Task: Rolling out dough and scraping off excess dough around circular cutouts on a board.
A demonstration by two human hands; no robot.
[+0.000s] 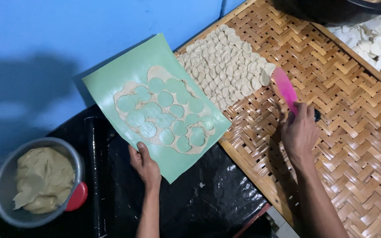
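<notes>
A metal bowl of dough (44,178) sits on black plastic sheeting (199,198) beside a blue wall (67,35).

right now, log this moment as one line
left hand: holds green sheet of cut dough | right hand: holds pink scraper at dough rounds | woven tray | dough pot

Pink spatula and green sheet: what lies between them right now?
In the head view, overlapping rows of pale dough rounds on the woven bamboo tray lie between the pink spatula and the green sheet.
</notes>
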